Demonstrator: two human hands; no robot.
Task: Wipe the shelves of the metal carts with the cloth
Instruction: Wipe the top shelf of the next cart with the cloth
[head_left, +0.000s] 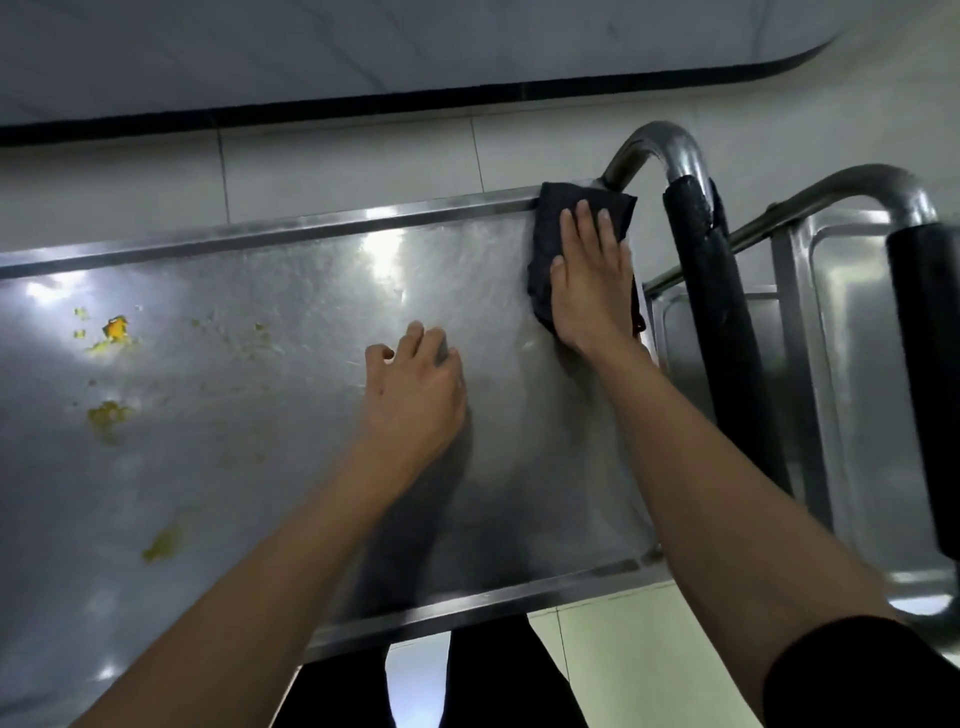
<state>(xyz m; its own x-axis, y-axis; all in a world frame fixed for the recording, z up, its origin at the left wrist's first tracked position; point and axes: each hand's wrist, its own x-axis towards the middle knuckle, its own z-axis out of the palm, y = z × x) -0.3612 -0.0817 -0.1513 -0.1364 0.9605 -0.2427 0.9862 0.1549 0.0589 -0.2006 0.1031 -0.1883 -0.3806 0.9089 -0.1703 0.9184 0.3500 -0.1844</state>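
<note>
My right hand (589, 283) lay flat, fingers straight, pressing the dark folded cloth (576, 228) against the far right corner of the steel cart's top shelf (291, 291). My left hand (413, 387) rested on the shelf near the middle, fingers loosely curled, holding nothing. Yellow food residue (111, 332) lay well to the left. The black foam-wrapped handle bar (711, 291) stood just right of the cloth; a 2nd steel cart (852, 332) beyond it. Pale tiled floor (337, 171) behind.
</note>
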